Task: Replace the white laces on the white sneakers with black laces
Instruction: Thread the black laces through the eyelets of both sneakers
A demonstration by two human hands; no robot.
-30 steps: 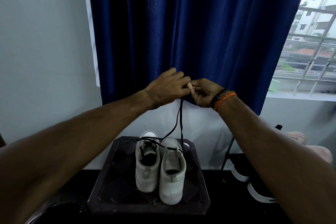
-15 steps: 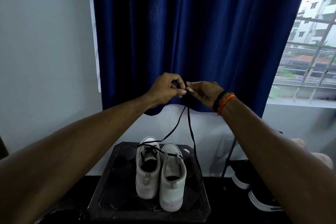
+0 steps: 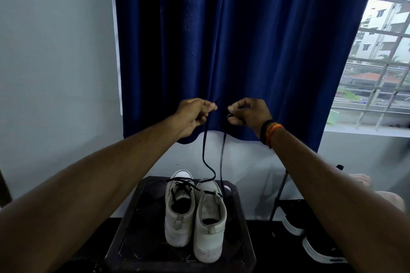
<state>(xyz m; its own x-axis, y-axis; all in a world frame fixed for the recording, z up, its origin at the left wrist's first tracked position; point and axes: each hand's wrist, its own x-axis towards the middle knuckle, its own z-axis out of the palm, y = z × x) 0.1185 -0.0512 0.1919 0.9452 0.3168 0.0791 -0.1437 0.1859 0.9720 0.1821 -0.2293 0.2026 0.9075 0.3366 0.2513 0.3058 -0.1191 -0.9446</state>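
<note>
Pulling: hands parted since a moment ago
left hand (image 3: 192,115): pinches black lace (image 3: 204,150) end
right hand (image 3: 248,114): pinches other end
meaning: evening ends on right sneaker (image 3: 209,224)

A dark stool (image 3: 240,224) bears two white sneakers (image 3: 195,215) side by side.

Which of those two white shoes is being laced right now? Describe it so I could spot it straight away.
Below the blue curtain stands a dark stool with two white sneakers side by side. The one in question is the right sneaker, nearer the camera. Both ends of a black lace rise from its front to the raised hands, while the left sneaker already has its lace criss-crossed.
</note>
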